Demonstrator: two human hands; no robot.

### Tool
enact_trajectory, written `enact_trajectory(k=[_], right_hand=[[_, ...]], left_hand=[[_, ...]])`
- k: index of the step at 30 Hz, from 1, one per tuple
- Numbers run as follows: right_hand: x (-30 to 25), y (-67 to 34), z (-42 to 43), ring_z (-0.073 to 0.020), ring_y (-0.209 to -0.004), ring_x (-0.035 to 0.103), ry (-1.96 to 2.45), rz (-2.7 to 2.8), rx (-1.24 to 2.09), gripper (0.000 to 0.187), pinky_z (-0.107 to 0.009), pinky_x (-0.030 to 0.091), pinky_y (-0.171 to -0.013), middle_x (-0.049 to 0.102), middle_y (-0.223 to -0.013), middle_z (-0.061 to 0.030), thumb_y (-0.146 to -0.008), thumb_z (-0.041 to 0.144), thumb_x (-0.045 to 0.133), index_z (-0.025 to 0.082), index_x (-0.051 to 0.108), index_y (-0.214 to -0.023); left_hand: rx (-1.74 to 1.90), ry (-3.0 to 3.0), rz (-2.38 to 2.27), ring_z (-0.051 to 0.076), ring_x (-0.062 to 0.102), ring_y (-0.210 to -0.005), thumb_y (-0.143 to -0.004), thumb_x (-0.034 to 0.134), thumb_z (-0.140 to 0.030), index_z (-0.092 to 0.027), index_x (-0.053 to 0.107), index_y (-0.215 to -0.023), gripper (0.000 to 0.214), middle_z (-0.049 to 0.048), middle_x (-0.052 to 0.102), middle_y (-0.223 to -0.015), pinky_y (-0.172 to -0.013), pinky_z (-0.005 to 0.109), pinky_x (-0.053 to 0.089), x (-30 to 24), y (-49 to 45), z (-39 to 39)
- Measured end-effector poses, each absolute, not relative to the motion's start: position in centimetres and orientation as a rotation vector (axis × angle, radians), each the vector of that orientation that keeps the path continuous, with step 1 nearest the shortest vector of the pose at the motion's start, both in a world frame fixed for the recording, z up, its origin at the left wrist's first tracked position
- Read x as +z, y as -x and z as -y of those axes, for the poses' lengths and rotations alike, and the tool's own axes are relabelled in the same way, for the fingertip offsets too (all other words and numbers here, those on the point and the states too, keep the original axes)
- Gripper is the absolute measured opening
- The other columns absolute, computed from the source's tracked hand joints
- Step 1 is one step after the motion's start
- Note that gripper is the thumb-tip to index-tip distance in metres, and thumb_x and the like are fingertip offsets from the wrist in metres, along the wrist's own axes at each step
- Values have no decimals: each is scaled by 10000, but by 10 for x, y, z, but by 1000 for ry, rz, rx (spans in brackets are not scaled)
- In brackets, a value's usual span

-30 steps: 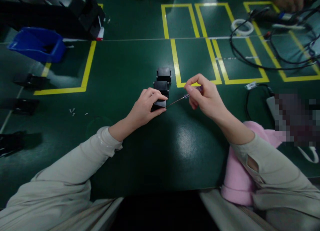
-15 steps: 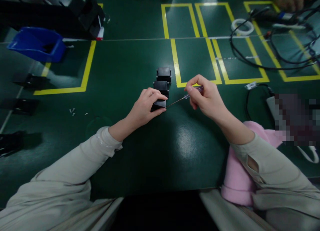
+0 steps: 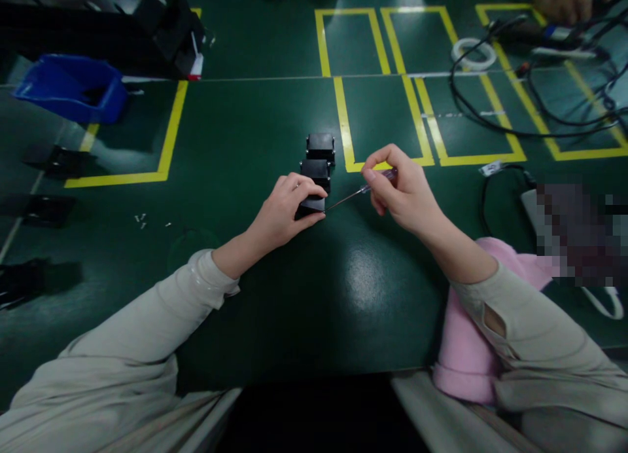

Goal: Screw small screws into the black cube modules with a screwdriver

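Left hand (image 3: 283,207) of the person is clamped on the nearest black block (image 3: 313,207), with the thumb on its near side and the fingers over its top. Right hand (image 3: 405,188), which stays apart from the left one, is closed around the handle of a thin screwdriver (image 3: 366,188). Its shaft points down to the left, and its tip is at the block's near right corner, just beside the left thumb (whether it sits in a screw, one cannot tell). This block rests on the green table (image 3: 289,322), in front of the person; behind it stand, in a row, a middle black block (image 3: 315,169) and a farthest black block (image 3: 320,143), both with small shiny bits at their corners. Some tiny pale pieces (image 3: 141,218) lie to the left of the left hand. Under the right forearm there is pink cloth (image 3: 461,355).
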State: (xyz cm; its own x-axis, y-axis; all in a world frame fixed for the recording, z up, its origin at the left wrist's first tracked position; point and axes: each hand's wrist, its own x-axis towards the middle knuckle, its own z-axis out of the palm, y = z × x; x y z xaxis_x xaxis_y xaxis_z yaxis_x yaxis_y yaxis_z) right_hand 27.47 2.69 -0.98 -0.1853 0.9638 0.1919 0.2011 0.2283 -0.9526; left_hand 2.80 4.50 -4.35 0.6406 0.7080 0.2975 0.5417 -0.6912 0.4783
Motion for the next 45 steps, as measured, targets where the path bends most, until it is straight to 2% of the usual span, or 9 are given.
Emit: enact_trajectory(k=[5,8,12,19,26,32,34,40,45], right_hand=[[-11,-275,-25,-85,-356,452,1109,1578,1054,92,-244,299,-363,464,-497,103,-944,228,571,253,482,-946],[-11,-275,-25,-83,-363,463,1121,1588,1036,138,-244,312,-369,468,-486,94,-955,318,586,251,485,-889],[-10,-275,-27,-83,-326,442,1112,1629,1011,282,-245,259,-348,415,-419,94,-959,469,566,243,497,-806],[-12,-275,-26,-82,-387,465,1111,1612,1044,54,-238,331,-394,463,-507,100,-974,223,530,251,484,-965],[-11,-276,-26,-84,-335,431,1098,1639,1008,243,-240,282,-358,430,-429,97,-968,427,557,244,487,-823],[-12,-276,-26,-85,-382,459,1089,1622,1040,58,-241,326,-397,462,-501,102,-980,238,521,242,481,-938],[-11,-275,-26,-82,-391,468,1090,1625,1040,77,-243,332,-406,477,-510,97,-983,263,531,238,484,-927],[-10,-275,-25,-86,-336,443,1124,1634,1013,319,-252,280,-365,429,-426,100,-943,519,586,246,487,-813],[-10,-275,-24,-95,-370,455,1114,1611,1049,252,-262,311,-382,454,-471,100,-949,485,598,267,478,-902]], left_hand=[[677,-2530,-982,257,548,-1140,-926,672,-265,-199,594,-1183,276,82,597,-1196,-986,412,434,-43,-29,-45],[666,-2527,-988,261,547,-1146,-924,674,-261,-202,590,-1186,282,82,599,-1198,-985,417,433,-43,-29,-46],[658,-2525,-995,262,547,-1145,-927,669,-265,-203,589,-1191,283,83,596,-1206,-984,418,433,-43,-29,-46],[664,-2537,-992,260,549,-1133,-922,675,-257,-193,595,-1186,283,85,598,-1194,-972,413,437,-42,-29,-46],[663,-2526,-1000,259,551,-1138,-931,661,-277,-203,593,-1185,273,81,599,-1195,-987,421,427,-42,-30,-46],[674,-2532,-991,259,550,-1142,-929,666,-274,-198,595,-1187,278,83,598,-1195,-987,415,429,-43,-29,-45],[671,-2526,-995,259,549,-1148,-932,662,-278,-202,594,-1187,274,82,599,-1202,-993,420,427,-43,-29,-45],[666,-2510,-1008,258,545,-1132,-927,664,-273,-202,597,-1180,271,83,598,-1203,-982,420,437,-41,-29,-44],[643,-2497,-1021,262,540,-1129,-925,662,-272,-205,598,-1178,269,85,596,-1197,-987,429,440,-40,-30,-43]])
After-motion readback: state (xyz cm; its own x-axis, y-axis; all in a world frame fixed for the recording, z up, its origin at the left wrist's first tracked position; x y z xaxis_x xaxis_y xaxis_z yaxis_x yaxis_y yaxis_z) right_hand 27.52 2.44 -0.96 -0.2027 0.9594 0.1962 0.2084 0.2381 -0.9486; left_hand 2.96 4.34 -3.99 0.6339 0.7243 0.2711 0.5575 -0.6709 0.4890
